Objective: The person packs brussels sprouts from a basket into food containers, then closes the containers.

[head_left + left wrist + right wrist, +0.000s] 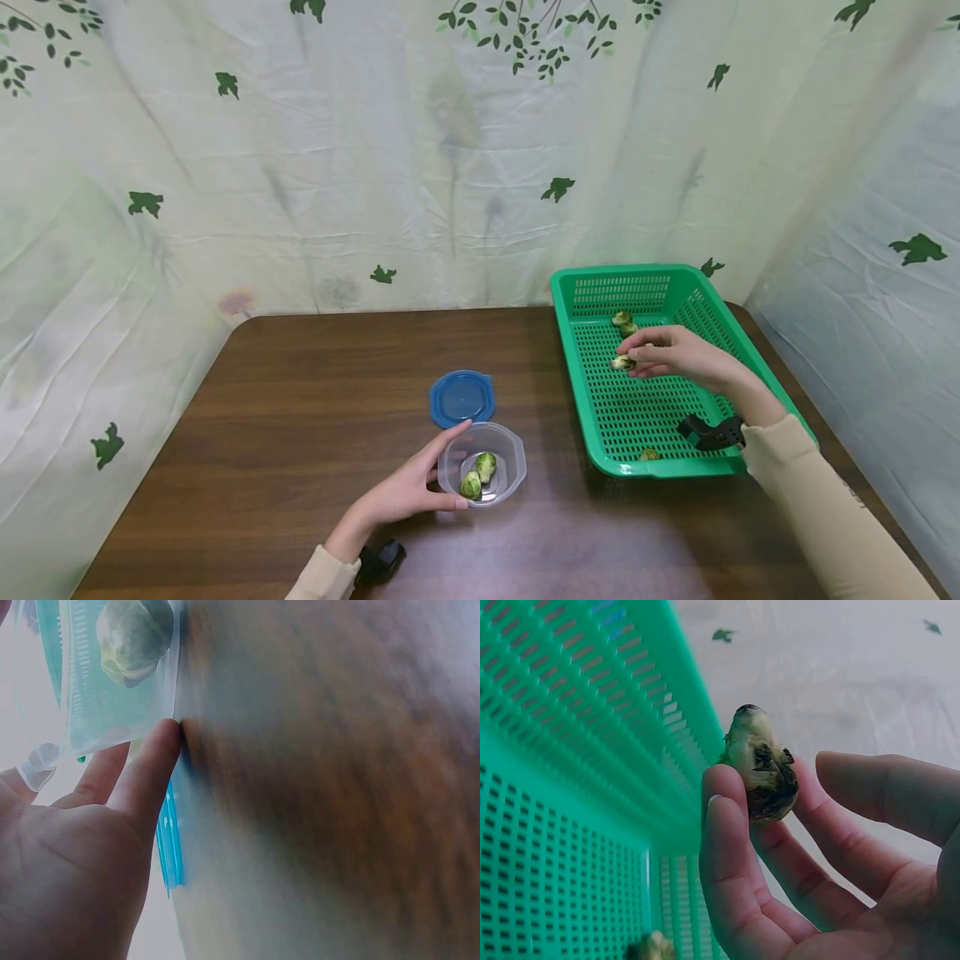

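My left hand (408,486) holds a clear plastic container (510,467) by its left side, thumb at the near rim and fingers at the far side. Two green Brussels sprouts (486,467) lie inside; one sprout (135,637) shows through the wall in the left wrist view. Over the green basket (592,454), my right hand (675,357) holds another Brussels sprout (759,769) in its fingers. That one has a pale stem end and dark, blackened leaves. Farther back in the basket sit more sprouts (622,319), and one sprout (649,454) lies near its front wall.
A blue lid (462,398) lies on the brown wooden table (315,400) just behind the container. The basket stands at the table's right side, its slotted walls rising around the sprouts. A leaf-printed white curtain (375,167) hangs behind the table.
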The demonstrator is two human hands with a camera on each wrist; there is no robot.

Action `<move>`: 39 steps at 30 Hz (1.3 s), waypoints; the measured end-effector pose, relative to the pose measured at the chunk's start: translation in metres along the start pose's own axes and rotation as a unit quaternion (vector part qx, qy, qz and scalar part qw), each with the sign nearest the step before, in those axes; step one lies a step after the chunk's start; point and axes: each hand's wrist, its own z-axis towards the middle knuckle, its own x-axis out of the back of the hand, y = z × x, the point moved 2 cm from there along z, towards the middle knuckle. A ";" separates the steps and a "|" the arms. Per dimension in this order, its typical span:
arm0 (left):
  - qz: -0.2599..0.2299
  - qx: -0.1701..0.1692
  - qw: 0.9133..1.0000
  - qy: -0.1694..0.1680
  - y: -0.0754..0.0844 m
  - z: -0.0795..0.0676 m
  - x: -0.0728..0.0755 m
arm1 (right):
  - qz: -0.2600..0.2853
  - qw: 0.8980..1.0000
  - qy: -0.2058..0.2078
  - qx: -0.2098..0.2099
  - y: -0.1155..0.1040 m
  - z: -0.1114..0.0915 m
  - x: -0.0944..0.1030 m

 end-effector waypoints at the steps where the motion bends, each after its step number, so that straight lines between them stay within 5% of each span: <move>1: 0.000 0.000 1.000 0.000 0.000 0.000 0.000 | 0.002 1.000 -0.003 0.006 -0.002 0.001 -0.003; 23: 0.002 0.002 1.000 0.002 0.001 -0.001 0.001 | -0.007 0.992 -0.089 0.090 -0.036 0.025 -0.084; 39: -0.006 0.008 1.000 0.000 0.001 -0.002 0.000 | -0.048 0.986 -0.127 0.093 -0.040 0.037 -0.143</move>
